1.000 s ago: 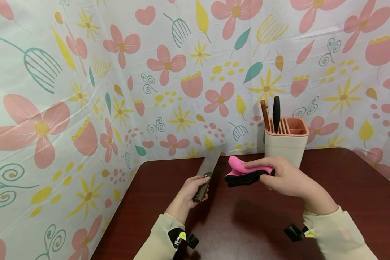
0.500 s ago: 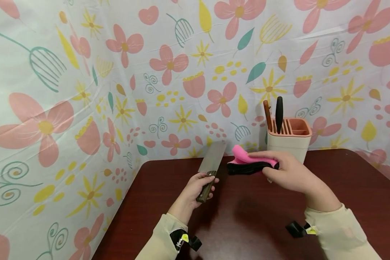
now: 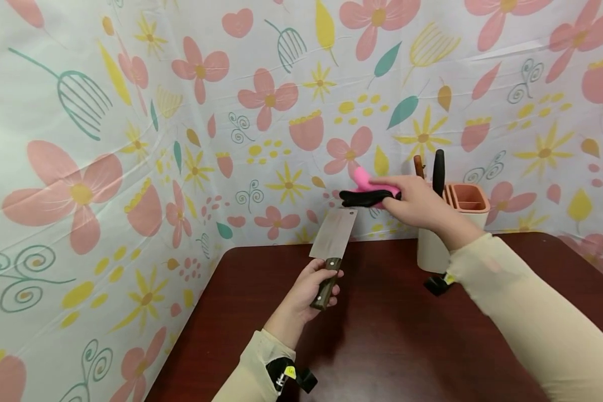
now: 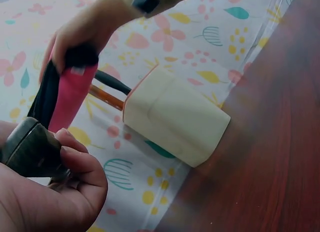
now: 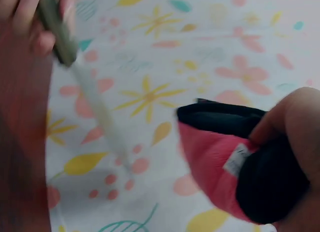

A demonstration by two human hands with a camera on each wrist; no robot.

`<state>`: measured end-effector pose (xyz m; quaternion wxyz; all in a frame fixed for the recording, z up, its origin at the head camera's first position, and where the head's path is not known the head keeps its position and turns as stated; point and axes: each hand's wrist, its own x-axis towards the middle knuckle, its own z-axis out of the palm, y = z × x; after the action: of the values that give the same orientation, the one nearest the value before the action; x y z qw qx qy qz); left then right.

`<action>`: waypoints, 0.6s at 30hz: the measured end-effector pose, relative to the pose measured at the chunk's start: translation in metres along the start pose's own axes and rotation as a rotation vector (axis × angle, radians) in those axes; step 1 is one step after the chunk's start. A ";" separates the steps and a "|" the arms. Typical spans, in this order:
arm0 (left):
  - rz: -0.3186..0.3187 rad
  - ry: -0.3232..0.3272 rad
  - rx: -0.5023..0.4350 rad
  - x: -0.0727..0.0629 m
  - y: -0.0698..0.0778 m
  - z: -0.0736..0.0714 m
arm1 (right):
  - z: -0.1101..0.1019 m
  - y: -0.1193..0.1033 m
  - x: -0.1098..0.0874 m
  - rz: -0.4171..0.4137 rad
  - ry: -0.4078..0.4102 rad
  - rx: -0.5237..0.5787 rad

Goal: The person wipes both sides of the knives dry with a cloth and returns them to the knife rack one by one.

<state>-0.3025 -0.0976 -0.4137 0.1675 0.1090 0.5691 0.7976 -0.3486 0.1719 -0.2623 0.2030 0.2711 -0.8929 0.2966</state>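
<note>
My left hand grips a cleaver by its dark wooden handle, the broad blade pointing up and away over the table's far edge. My right hand pinches a folded pink-and-black cloth between thumb and fingers. In the head view the cloth overlaps the top end of the blade. The right wrist view shows a small white label on the cloth, and the cleaver at left with its blade nearly edge-on. From the left wrist, the cloth appears beyond the cleaver's handle.
A cream knife holder with an orange slotted top stands at the table's back right, partly behind my right forearm. It holds a black-handled knife and a brown-handled one. Flower-patterned sheeting hangs behind the dark red table.
My right hand has lifted the cloth up and slightly left, to the blade's top end. The cleaver has turned so its broad face shows more, my left hand keeping its grip.
</note>
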 end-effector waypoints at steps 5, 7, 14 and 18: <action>0.001 -0.008 0.028 -0.003 0.004 0.006 | 0.025 0.009 0.030 0.036 -0.026 0.004; 0.002 -0.008 0.042 -0.005 0.006 0.007 | 0.039 0.015 0.038 0.005 -0.026 -0.012; 0.015 0.007 0.058 -0.006 0.006 0.010 | 0.088 0.030 0.046 -0.053 -0.091 -0.054; 0.025 0.021 0.076 -0.005 0.004 0.009 | 0.105 0.034 0.045 -0.011 -0.144 -0.043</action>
<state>-0.2957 -0.0931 -0.4071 0.1474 0.1141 0.5994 0.7784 -0.4248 0.1114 -0.3313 0.1457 0.2920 -0.9099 0.2560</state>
